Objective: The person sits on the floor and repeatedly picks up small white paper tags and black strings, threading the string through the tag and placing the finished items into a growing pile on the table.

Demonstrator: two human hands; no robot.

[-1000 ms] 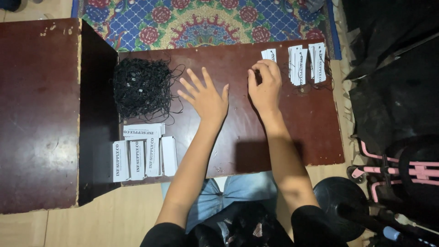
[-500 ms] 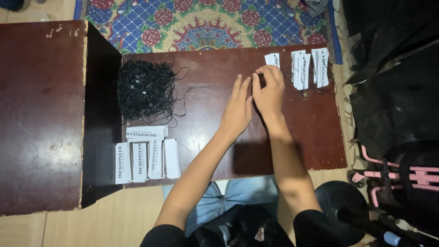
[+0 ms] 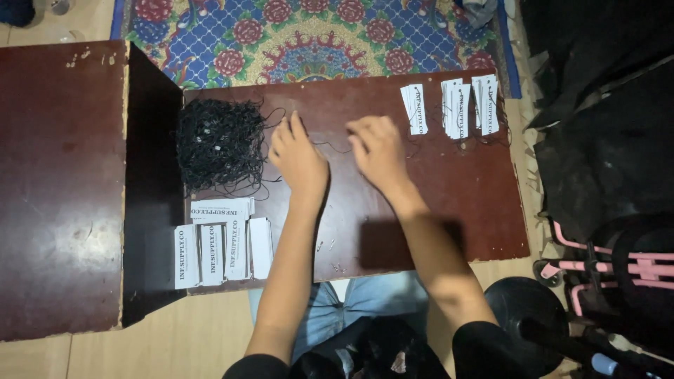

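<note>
You are looking straight down at a low dark brown table with both forearms stretched out over it. Your left hand rests palm down near the middle of the table, fingers together and pointing away from you, its fingertips just beside the right edge of a tangled pile of black strings. A single thin black string runs across the bare wood between your two hands; whether either hand actually pinches it cannot be told from this view. Your right hand sits close to the right of the left one, knuckles up, fingers curled loosely inward.

Just beyond the right hand, toward the far right corner, lie three small stacks of white paper tags, with thin strings trailing off them. Near the table's front left corner, well apart from both hands, sits a row of white tag bundles. A patterned floral rug lies past the far edge.
</note>
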